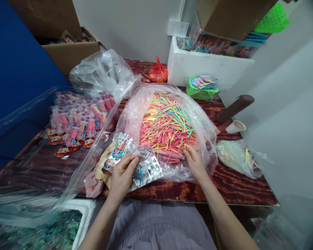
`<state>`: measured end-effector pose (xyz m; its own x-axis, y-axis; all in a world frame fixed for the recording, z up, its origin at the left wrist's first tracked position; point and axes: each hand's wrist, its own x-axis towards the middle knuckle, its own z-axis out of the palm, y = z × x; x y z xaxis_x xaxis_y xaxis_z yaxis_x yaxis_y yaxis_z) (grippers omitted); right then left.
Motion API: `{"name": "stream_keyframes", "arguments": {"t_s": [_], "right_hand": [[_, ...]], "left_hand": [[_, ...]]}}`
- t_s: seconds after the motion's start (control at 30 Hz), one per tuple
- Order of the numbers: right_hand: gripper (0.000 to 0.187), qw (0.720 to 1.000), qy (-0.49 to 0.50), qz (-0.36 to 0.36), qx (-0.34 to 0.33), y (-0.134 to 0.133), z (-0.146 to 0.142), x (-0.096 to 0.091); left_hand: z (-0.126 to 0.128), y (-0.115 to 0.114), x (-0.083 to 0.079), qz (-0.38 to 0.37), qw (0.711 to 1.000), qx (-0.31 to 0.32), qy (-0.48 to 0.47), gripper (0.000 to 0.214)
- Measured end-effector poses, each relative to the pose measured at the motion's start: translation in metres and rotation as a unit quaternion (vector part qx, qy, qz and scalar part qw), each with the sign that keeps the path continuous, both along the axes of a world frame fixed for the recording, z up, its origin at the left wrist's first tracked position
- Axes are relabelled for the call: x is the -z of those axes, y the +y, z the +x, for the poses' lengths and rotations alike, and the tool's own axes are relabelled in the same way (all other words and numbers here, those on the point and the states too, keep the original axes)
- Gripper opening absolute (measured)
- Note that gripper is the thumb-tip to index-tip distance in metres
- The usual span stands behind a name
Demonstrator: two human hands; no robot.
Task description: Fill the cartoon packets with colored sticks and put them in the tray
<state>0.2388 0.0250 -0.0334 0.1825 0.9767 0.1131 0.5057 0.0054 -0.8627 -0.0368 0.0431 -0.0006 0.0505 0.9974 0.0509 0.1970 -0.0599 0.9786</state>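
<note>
A clear plastic bag (207, 133) lies open on the table in front of me, heaped with thin pink, yellow, green and blue sticks (167, 126). At its right front edge, my right hand (195, 162) is pinched, with a bit of yellow stick showing at the fingertips. My left hand (123, 173) is closed, thumb against forefinger, at the printed silver pouches (148, 168) in front of the bag. The pouches seem to lie loosely overlapped. A yellow and pink cloth (94, 182) sits partly under them.
Filled printed packets (80, 118) are piled at left beside crumpled clear plastic (104, 71). Behind stand a red bag (158, 72), a green basket (202, 93) and a white foam box (208, 64). At right are a brown flask (234, 107), a paper cup (235, 127) and a small plastic bag (232, 156).
</note>
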Motion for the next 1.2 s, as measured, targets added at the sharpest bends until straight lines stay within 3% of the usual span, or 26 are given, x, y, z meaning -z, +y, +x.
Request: {"name": "stream_keyframes", "arguments": {"t_s": [0.1,0.2,0.27,0.3,0.37,0.47,0.53,0.57,0.6,0.67,0.77,0.87,0.97,1.07,1.2], "right_hand": [[0.019,0.976,-0.184,0.014,-0.115,0.006,-0.008,-0.005],[0.019,0.898,-0.392,0.011,-0.198,0.003,-0.025,-0.001],[0.015,0.855,-0.476,0.013,-0.204,0.0,-0.03,0.003],[0.015,0.847,-0.493,0.018,-0.199,0.0,-0.03,0.005],[0.017,0.859,-0.482,0.031,-0.172,0.001,-0.023,0.006],[0.018,0.935,-0.34,0.046,-0.093,0.007,-0.012,0.0],[0.017,0.988,-0.147,0.035,-0.038,0.011,-0.011,-0.012],[0.017,0.999,-0.025,0.018,-0.021,0.013,-0.013,-0.021],[0.015,0.995,0.103,-0.006,-0.013,0.015,-0.017,-0.031],[0.014,0.939,0.338,-0.061,-0.019,0.018,-0.028,-0.056],[0.027,0.848,0.521,-0.085,-0.043,0.025,-0.047,-0.09],[0.02,0.803,0.591,-0.061,-0.052,0.031,-0.065,-0.105],[0.008,0.791,0.609,-0.04,-0.043,0.031,-0.08,-0.101],[0.009,0.8,0.597,-0.055,-0.029,0.023,-0.092,-0.093],[0.015,0.846,0.521,-0.101,-0.06,0.008,-0.098,-0.095]], "left_hand": [[0.001,-0.002,-0.001,-0.006,1.0,0.001,-0.012,0.018],[0.003,-0.003,-0.004,-0.005,1.0,0.007,-0.015,0.018],[0.003,-0.004,-0.005,-0.002,1.0,0.011,-0.011,0.018],[0.003,-0.005,-0.005,0.001,1.0,0.011,-0.009,0.018],[0.003,-0.007,-0.004,0.009,1.0,0.008,-0.009,0.016],[0.003,-0.011,-0.002,0.017,1.0,0.013,-0.018,0.014],[0.006,-0.012,-0.003,0.017,0.999,0.026,-0.022,0.014],[0.008,-0.013,-0.004,0.017,0.999,0.032,-0.023,0.014],[0.009,-0.013,-0.005,0.018,0.999,0.037,-0.024,0.013],[0.013,-0.014,-0.006,0.02,0.999,0.045,-0.024,0.013],[0.017,-0.016,-0.007,0.025,0.998,0.058,-0.027,0.012],[0.02,-0.018,-0.006,0.029,0.996,0.073,-0.034,0.012],[0.022,-0.021,-0.007,0.033,0.996,0.065,-0.044,0.012],[0.023,-0.024,-0.009,0.035,0.997,0.035,-0.053,0.012],[0.024,-0.027,-0.012,0.036,0.997,0.019,-0.067,0.012]]}}
